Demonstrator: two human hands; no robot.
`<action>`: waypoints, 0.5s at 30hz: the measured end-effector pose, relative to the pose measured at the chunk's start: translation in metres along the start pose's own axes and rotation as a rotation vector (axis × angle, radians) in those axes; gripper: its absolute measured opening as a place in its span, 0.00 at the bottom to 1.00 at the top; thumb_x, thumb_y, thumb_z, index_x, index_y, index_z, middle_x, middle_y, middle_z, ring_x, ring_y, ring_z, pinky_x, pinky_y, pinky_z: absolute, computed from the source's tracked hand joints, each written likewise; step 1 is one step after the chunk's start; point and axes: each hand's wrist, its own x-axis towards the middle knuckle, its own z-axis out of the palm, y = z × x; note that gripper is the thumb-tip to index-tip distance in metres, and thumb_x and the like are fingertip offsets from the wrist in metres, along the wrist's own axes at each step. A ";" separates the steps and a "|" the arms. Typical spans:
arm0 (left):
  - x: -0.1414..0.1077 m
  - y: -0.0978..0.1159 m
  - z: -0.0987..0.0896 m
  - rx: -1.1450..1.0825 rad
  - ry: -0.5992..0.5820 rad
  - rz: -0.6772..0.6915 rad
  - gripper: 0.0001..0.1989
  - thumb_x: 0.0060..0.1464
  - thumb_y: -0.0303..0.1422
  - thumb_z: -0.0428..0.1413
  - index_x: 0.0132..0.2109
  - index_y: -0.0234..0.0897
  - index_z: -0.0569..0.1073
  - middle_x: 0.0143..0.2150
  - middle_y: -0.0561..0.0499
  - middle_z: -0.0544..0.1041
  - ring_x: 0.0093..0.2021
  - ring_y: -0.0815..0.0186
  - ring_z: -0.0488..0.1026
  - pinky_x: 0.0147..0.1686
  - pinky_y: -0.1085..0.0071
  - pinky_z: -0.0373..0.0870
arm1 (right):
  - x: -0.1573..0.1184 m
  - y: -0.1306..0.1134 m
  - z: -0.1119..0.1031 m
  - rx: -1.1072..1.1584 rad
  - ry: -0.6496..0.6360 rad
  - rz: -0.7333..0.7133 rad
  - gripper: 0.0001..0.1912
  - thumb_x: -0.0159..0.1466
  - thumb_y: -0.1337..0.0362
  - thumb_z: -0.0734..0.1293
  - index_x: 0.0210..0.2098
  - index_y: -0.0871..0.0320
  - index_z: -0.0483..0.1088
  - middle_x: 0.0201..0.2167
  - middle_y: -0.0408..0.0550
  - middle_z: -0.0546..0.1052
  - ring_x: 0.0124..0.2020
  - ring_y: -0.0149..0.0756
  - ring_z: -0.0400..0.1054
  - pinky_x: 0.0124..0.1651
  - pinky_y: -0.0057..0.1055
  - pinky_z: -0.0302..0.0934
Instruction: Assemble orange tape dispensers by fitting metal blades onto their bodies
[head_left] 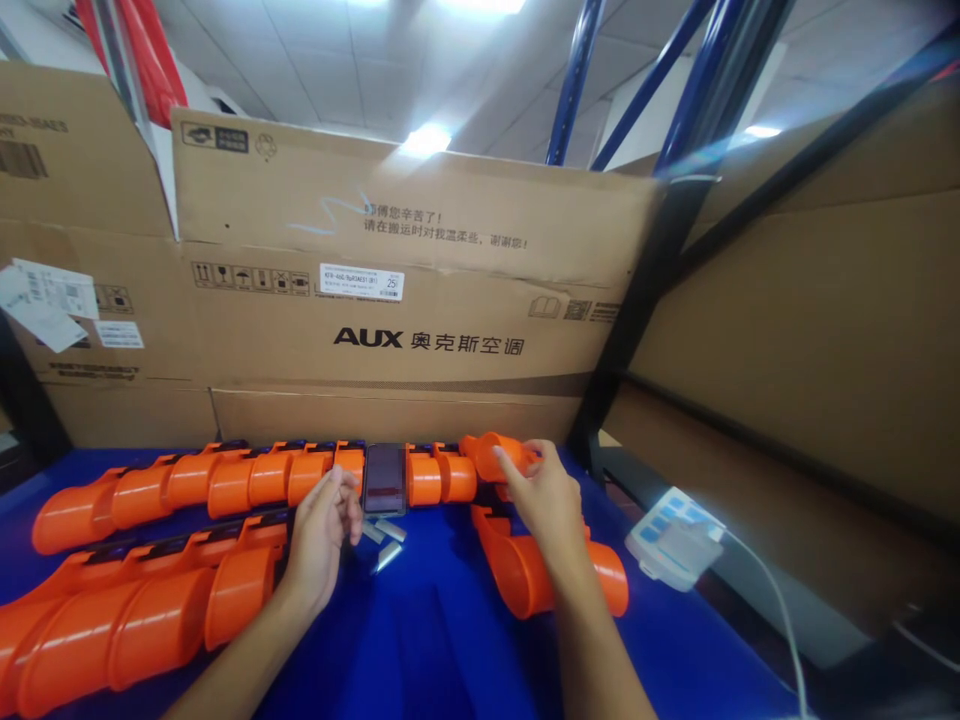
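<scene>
My right hand (546, 492) grips an orange cup-shaped plastic part (495, 458) at the right end of the back row, thumb on its near side. My left hand (324, 530) hovers close to the back row of similar orange parts (229, 485), its fingers curled together. Whatever those fingers may hold is hidden. Between the hands, a dark phone-like device (385, 482) stands within the row. Several small silvery metal pieces (388, 556) lie in front of it. Two more orange parts (517, 577) sit below my right wrist, partly covered by the forearm.
A front row of orange parts (157, 620) spreads across the left of the blue table surface (420, 650). A white power strip (675, 535) with a cable lies at the right edge. Behind stands a large cardboard sheet (450, 400), beside a dark rack post (637, 280).
</scene>
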 end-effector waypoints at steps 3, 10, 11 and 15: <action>0.000 0.001 0.000 -0.008 0.011 -0.003 0.26 0.50 0.55 0.64 0.41 0.36 0.75 0.23 0.57 0.69 0.19 0.70 0.66 0.19 0.74 0.63 | -0.001 0.000 0.001 0.005 0.009 0.002 0.27 0.63 0.38 0.63 0.47 0.54 0.66 0.17 0.39 0.71 0.27 0.48 0.72 0.33 0.34 0.56; -0.002 0.002 0.000 0.000 0.006 0.017 0.26 0.50 0.54 0.64 0.41 0.36 0.75 0.23 0.57 0.69 0.19 0.71 0.65 0.19 0.74 0.63 | -0.002 0.002 0.001 0.001 0.053 -0.004 0.26 0.62 0.37 0.63 0.44 0.53 0.65 0.20 0.40 0.71 0.26 0.46 0.71 0.33 0.34 0.55; -0.003 0.002 0.000 -0.003 0.004 0.015 0.26 0.50 0.54 0.64 0.42 0.36 0.75 0.23 0.57 0.69 0.19 0.71 0.65 0.19 0.74 0.63 | -0.002 0.002 0.002 -0.009 0.048 -0.002 0.26 0.62 0.38 0.63 0.44 0.53 0.65 0.20 0.41 0.72 0.26 0.46 0.71 0.33 0.34 0.55; -0.003 0.003 0.001 -0.010 0.018 -0.008 0.24 0.51 0.53 0.64 0.42 0.35 0.75 0.23 0.56 0.69 0.20 0.70 0.65 0.20 0.74 0.64 | -0.001 0.003 0.005 -0.042 -0.041 -0.009 0.25 0.63 0.41 0.63 0.46 0.54 0.65 0.18 0.40 0.70 0.28 0.49 0.72 0.34 0.34 0.56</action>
